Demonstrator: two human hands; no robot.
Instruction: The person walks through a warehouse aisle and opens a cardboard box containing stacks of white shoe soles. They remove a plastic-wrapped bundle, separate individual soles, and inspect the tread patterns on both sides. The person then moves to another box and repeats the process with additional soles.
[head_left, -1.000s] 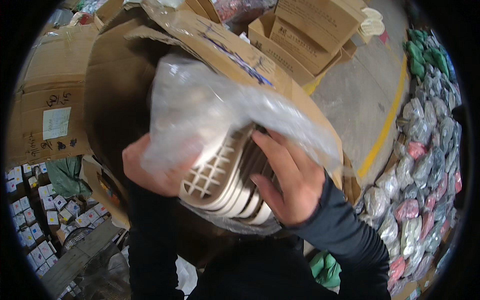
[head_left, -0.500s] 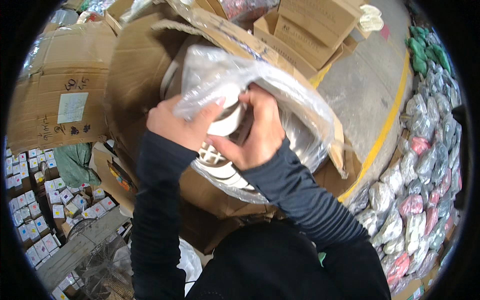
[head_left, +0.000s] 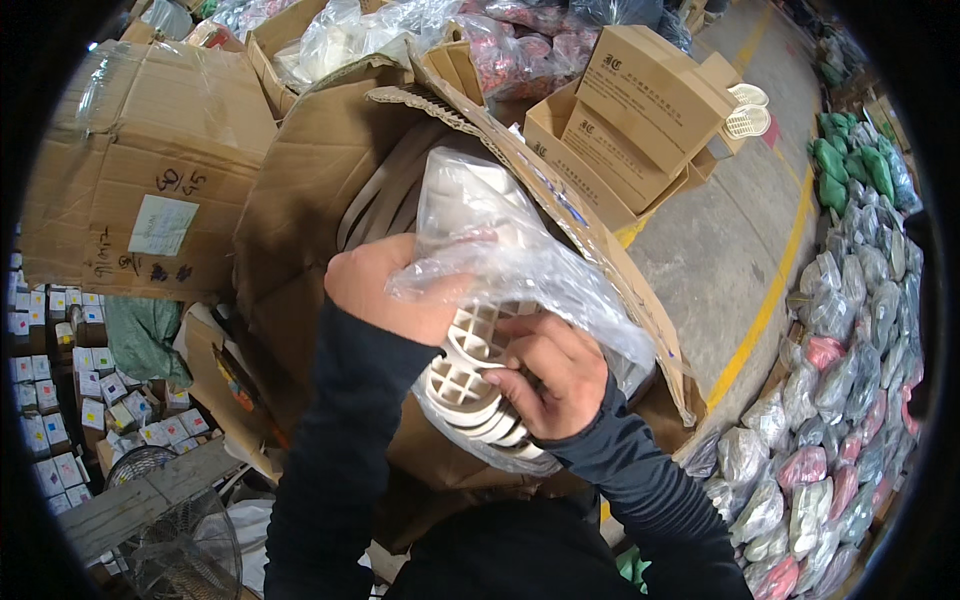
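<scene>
Several off-white shoe soles (head_left: 458,390) with a lattice face stand stacked in a clear plastic bag (head_left: 545,275), inside a large cardboard box (head_left: 290,200). My right hand (head_left: 555,375) pinches the rim of one sole between thumb and fingers, at the bag's mouth. Against the bag's left side my left hand (head_left: 395,290) is closed on the plastic, film lying over its thumb; its fingertips are hidden. More pale soles show blurred through the film above it.
Beside the box on the left is a closed carton (head_left: 120,220); brown shoeboxes (head_left: 640,110) stand beyond it, with loose soles (head_left: 748,115) nearby. Bagged goods (head_left: 830,380) line the right past a yellow floor line. A fan (head_left: 185,550) sits lower left.
Both hands have moved lower in view, the right one down to the lattice sole. More of that sole's lattice shows, and the film is pushed back above it. The view has shifted.
</scene>
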